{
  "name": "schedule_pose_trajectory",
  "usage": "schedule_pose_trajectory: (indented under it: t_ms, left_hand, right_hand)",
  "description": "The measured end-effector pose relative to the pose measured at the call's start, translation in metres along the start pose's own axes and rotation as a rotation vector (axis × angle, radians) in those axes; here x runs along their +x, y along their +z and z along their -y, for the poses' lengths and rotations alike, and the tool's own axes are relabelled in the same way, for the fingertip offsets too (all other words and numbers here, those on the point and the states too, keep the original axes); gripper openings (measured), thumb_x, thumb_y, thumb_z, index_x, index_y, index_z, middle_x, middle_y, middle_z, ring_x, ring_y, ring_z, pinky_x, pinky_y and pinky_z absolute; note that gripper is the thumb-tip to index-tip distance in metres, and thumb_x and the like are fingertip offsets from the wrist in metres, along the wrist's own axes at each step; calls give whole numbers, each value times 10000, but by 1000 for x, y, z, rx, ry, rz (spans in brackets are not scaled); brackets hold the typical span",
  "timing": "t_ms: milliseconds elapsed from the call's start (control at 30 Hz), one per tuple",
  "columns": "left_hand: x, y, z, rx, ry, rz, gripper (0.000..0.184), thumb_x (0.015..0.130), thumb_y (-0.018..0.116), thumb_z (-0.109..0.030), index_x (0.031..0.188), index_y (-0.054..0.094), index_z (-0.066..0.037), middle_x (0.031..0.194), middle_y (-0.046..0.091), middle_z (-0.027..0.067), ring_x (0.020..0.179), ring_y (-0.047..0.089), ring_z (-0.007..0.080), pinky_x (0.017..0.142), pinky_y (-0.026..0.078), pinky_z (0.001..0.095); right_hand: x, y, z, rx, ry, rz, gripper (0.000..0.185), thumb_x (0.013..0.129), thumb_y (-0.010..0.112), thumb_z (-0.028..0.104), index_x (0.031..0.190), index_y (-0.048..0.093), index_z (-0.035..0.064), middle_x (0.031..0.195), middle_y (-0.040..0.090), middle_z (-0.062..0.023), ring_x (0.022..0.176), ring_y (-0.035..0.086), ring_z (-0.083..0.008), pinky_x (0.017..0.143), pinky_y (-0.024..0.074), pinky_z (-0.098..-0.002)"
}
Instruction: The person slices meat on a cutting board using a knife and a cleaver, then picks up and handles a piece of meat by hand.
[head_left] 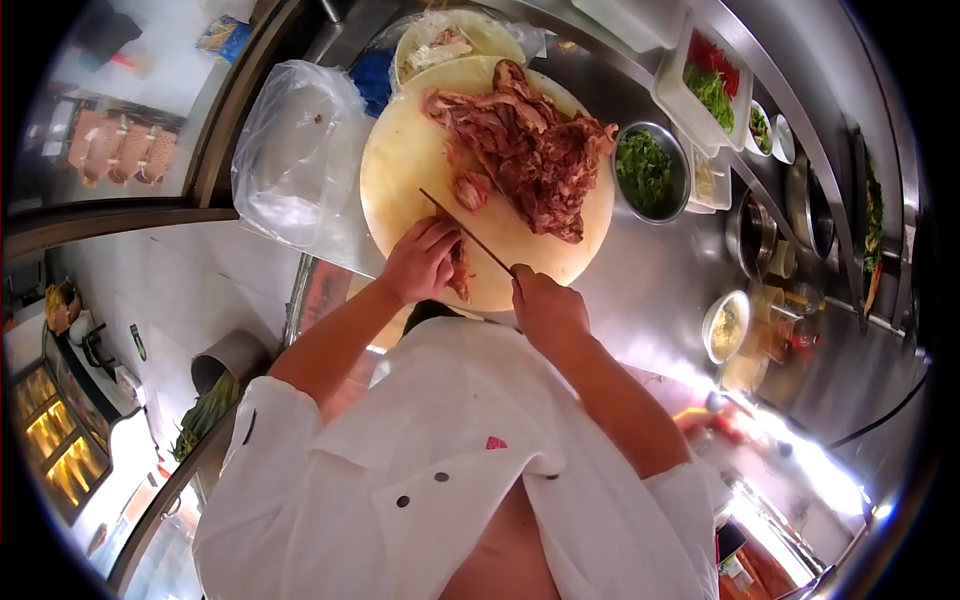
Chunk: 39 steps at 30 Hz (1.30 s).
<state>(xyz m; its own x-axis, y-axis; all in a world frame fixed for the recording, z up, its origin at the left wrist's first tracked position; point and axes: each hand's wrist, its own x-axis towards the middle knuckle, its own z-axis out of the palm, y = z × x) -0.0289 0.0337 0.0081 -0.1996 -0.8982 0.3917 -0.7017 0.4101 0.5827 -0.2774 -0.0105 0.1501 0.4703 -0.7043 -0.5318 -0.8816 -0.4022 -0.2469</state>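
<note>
A round, pale cutting board (395, 165) carries a large heap of reddish-brown meat (535, 150). My left hand (420, 260) is closed on a smaller piece of meat (460, 272) near the board's front edge, its fingers curled over the top. In my right hand (550, 305) is the handle of a knife (465, 232), whose thin blade points up and left across the board, just beside the fingers of my left hand. A small reddish scrap (470, 190) lies between the blade and the heap.
A metal bowl of chopped greens (650, 172) stands right of the board, a clear plastic bag (300, 150) left of it. Behind is a round container with scraps (440, 45). Farther right are a tray of red and green vegetables (712, 85) and a white bowl (726, 327).
</note>
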Motion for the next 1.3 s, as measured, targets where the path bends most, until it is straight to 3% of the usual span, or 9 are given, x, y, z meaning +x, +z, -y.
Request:
schedule_pose_trajectory:
  t_ms: [200, 300, 600, 900, 1100, 1200, 1300]
  left_hand:
    - [-3, 3, 0, 36, -43, 47, 501, 813, 652, -97, 1298, 685, 25, 1328, 647, 176, 1239, 593, 410, 1083, 529, 489]
    - [-3, 3, 0, 34, -69, 87, 503, 817, 650, -104, 1302, 688, 26, 1321, 652, 176, 1238, 597, 412, 1088, 527, 490]
    - [2, 2, -3, 41, -100, 53, 471, 822, 628, -106, 1270, 701, 18, 1304, 667, 178, 1244, 606, 425, 1086, 530, 493]
    - [6, 3, -2, 17, -109, 12, 406, 852, 604, -155, 1221, 709, -21, 1243, 695, 155, 1188, 636, 412, 1047, 541, 500]
    - [9, 4, -4, 3, -76, -10, 389, 852, 616, -145, 1208, 698, -10, 1232, 688, 151, 1186, 639, 397, 1031, 545, 495]
    - [3, 5, -4, 22, -56, -35, 385, 847, 625, -131, 1202, 694, 1, 1249, 679, 149, 1184, 640, 394, 1035, 544, 493]
    - [-4, 8, -3, 77, -38, -51, 434, 828, 631, -114, 1237, 704, 15, 1277, 668, 155, 1205, 627, 405, 1041, 547, 496]
  right_hand:
    - [-2, -18, 5, -98, -4, 134, 271, 1006, 591, 94, 1266, 533, 50, 1011, 716, -157, 849, 779, -357, 717, 633, -470]
    - [-9, -15, -9, -118, -29, 106, 240, 1086, 543, 216, 1272, 578, 67, 957, 730, -141, 769, 754, -356, 681, 622, -481]
    - [8, -35, -8, -15, -3, 280, 233, 1012, 533, 71, 1239, 560, 27, 1029, 725, -201, 875, 760, -401, 752, 618, -518]
    - [75, 20, 6, -31, -230, -13, 250, 977, 599, 83, 1217, 558, 27, 928, 728, -184, 776, 767, -353, 659, 625, -455]
    - [89, 29, 3, -143, -263, -19, 310, 962, 645, 107, 1248, 540, 48, 987, 732, -163, 838, 786, -320, 675, 638, -404]
    - [83, 30, -6, -56, -266, -90, 240, 1000, 599, 115, 1230, 563, 53, 885, 729, -146, 770, 767, -351, 645, 622, -456]
    - [44, -2, -4, -75, -186, 48, 231, 1019, 566, 107, 1244, 558, 51, 932, 731, -165, 798, 762, -377, 675, 619, -484]
